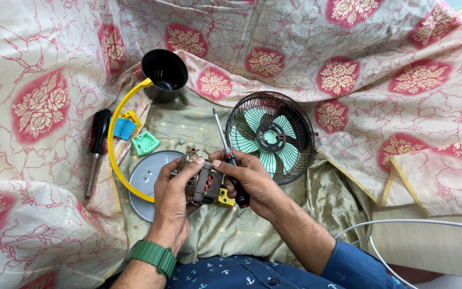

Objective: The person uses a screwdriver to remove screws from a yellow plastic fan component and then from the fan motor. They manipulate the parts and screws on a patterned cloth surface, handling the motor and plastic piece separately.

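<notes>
Floral cloth [343,48] fills the frame as a work surface | caged fan head [270,136] right of centre, lying flat | grey disc [146,179] with yellow arc [112,139] at left | left hand [173,195] cradles small motor [201,184] at centre, steadying it | right hand [249,179] grips screwdriver [225,147], tip pointing up, also bracing the motor | motor underside hidden by fingers | spare screwdriver [96,144] far left.
</notes>
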